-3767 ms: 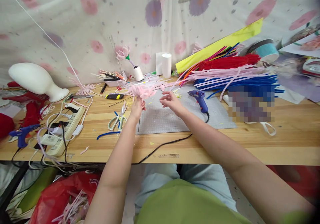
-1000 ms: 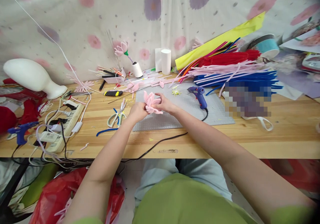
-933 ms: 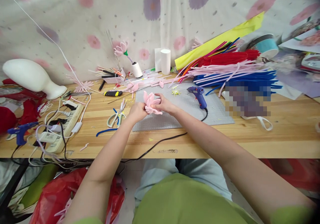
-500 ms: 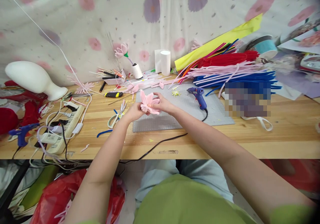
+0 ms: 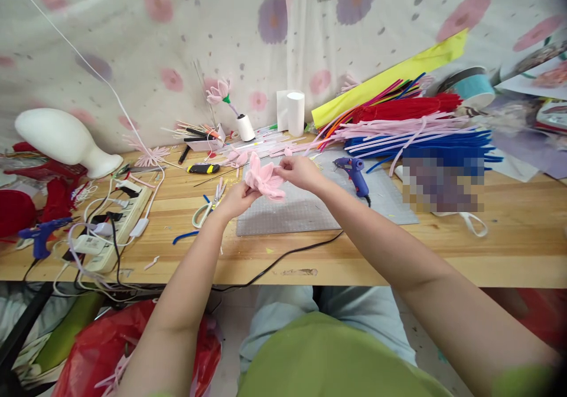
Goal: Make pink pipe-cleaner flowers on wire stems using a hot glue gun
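Note:
A pink pipe-cleaner flower (image 5: 266, 179) with several fuzzy petals is held above the grey cutting mat (image 5: 305, 214). My left hand (image 5: 239, 199) is closed on the flower's lower left side, and part of its fingers is hidden behind the petals. At the right, the fingertips of my right hand (image 5: 300, 172) pinch the edge of a petal. A blue glue gun (image 5: 354, 177) lies on the mat to the right of my right hand. Scissors with pale handles (image 5: 202, 214) rest just left of my left hand.
Bundles of blue pipe cleaners (image 5: 425, 149) and red ones (image 5: 407, 108) lie at the back right. A power strip (image 5: 119, 231) with tangled cords and a second glue gun (image 5: 42, 237) occupy the left. A black cord (image 5: 283, 256) crosses the front. A white foam head (image 5: 62, 137) lies back left.
The flower has turned and tilted, showing its petals more from the side. My right hand has shifted slightly right, to the petal's outer edge. The camera view has moved a little.

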The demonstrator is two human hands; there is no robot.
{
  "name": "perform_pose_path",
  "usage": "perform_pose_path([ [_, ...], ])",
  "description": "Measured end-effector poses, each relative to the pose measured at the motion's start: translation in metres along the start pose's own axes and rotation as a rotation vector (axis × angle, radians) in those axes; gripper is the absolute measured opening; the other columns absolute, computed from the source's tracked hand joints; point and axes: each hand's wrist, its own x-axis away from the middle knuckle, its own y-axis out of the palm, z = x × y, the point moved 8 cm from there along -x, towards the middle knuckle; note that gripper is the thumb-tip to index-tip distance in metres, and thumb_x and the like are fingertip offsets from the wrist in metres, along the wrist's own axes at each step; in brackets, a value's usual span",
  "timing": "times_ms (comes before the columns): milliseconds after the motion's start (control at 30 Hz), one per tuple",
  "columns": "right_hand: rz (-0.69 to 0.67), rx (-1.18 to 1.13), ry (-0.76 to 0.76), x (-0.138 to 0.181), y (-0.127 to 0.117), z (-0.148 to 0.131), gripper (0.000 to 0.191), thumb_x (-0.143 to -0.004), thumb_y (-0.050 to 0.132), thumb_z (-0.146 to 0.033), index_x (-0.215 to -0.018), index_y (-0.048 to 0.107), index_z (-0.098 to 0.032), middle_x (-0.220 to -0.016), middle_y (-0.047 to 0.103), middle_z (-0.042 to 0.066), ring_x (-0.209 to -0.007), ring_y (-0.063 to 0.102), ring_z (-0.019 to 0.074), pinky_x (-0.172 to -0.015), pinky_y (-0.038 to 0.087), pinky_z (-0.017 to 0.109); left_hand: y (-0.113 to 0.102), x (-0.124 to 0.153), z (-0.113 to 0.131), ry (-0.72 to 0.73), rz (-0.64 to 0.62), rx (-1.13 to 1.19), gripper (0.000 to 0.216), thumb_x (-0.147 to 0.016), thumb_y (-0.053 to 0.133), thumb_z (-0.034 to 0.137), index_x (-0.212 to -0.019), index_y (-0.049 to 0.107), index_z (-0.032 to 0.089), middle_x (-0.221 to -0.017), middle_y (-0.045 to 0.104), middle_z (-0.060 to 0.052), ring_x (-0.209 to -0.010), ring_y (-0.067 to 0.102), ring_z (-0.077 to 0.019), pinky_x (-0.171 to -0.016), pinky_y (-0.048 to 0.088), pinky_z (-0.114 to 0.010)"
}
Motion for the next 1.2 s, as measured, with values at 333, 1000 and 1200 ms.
perform_pose_path([
  [333,-0.311,-0.299,-0.053,0.007,0.003,-0.004,0.033,-0.076,0.059,-0.048,-0.060,0.051,-0.019,-0.055,0.044,-0.002,-0.050,0.038,0.0079,-0.046,0.029,0.023,-0.006,-0.001,0.011,0.046,0.019,-0.194,0.026,-0.081,0.041,0.027,-0.091,0.061,0.013,-0.098,0.066,-0.010,-0.093,0.059,-0.0219,-0.082,0.045,-0.032],
  [1000,-0.215,-1.401,0.288,0.026,0.054,0.035,0.024,-0.075,0.063,-0.021,-0.061,0.045,-0.016,-0.053,0.037,-0.006,-0.046,0.030,0.0029,-0.038,0.021,0.012,0.013,0.000,0.005,-0.255,-0.038,-0.680,0.039,-0.089,0.030,0.033,-0.113,0.053,0.012,-0.103,0.066,-0.016,-0.098,0.062,-0.0282,-0.077,0.045,-0.034],
  [1200,-0.239,-1.449,0.275,0.028,0.059,0.034,0.026,-0.084,0.054,-0.023,-0.061,0.042,-0.017,-0.051,0.035,-0.006,-0.044,0.029,0.0037,-0.037,0.022,0.012,0.015,0.000,0.004,-0.233,-0.044,-0.670,0.040,-0.088,0.030,0.032,-0.116,0.051,0.011,-0.102,0.066,-0.017,-0.096,0.062,-0.0309,-0.075,0.045,-0.037],
])
